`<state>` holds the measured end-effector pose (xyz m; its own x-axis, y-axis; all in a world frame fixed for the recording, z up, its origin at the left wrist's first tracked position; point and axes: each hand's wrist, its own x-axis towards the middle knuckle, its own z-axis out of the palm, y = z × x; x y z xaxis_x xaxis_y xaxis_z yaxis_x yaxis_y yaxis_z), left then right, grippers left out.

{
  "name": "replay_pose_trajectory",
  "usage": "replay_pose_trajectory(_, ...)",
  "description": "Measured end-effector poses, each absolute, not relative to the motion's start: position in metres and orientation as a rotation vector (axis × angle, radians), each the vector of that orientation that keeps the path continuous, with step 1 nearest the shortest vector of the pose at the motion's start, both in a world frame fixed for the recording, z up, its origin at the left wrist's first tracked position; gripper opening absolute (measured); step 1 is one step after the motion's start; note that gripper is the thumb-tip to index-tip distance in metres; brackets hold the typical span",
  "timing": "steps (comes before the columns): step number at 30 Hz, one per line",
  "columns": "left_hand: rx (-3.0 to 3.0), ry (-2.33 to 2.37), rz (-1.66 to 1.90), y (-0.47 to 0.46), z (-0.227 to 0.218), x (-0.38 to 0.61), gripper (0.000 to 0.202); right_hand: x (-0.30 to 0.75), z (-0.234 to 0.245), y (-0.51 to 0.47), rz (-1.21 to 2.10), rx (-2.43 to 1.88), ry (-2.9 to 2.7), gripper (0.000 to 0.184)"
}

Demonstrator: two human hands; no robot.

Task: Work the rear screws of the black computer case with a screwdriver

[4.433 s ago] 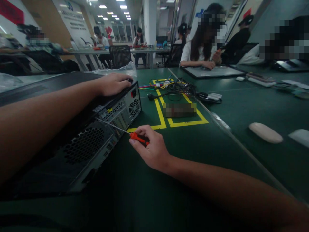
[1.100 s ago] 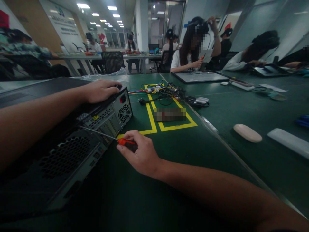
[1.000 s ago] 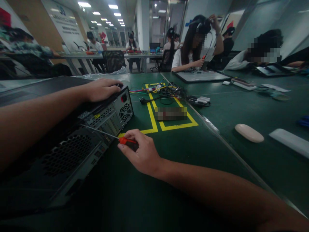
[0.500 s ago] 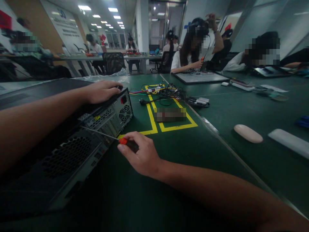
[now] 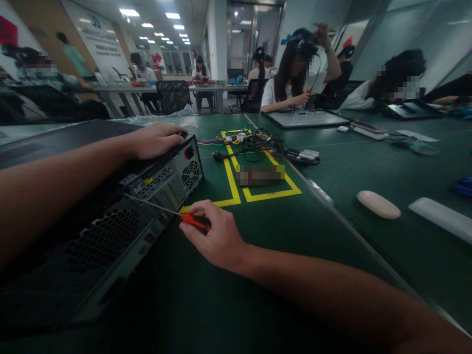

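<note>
A black and grey desktop computer case (image 5: 110, 246) lies on the green table at the left, its back panel with vents and ports facing right. On its top rests my left hand (image 5: 158, 140), fingers stretched out near the far edge. My right hand (image 5: 216, 233) is closed around the red and black handle of a screwdriver (image 5: 188, 219). The long shaft points left, and its tip meets the back panel beside the honeycomb vent. What lies right under the tip is too dark to make out.
Cables (image 5: 258, 140) with a plug lie in a tangle beyond the case. Yellow tape (image 5: 273, 195) marks the table (image 5: 280, 231) around a blurred object (image 5: 260, 175). At the right are an oval pale case (image 5: 378, 204) and a white bar (image 5: 440, 216). Other people sit opposite.
The screwdriver handle has turned in my right hand, so more of its red side shows. My left hand and the computer case have stayed in place.
</note>
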<state>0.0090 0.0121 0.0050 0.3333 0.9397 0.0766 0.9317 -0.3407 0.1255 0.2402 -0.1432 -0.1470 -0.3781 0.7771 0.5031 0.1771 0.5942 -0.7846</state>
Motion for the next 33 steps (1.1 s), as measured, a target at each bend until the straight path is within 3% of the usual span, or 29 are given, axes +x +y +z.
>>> replay_pose_trajectory(17,2.534,1.772,0.21,0.001,0.012,0.018,0.081,0.241,-0.146,-0.142,0.827,-0.696,-1.808,0.014)
replay_pose_trajectory(33,2.536,1.769,0.188,0.001,0.013,0.018,0.085,0.242,-0.142,-0.144,0.81,-0.725,-1.839,0.016)
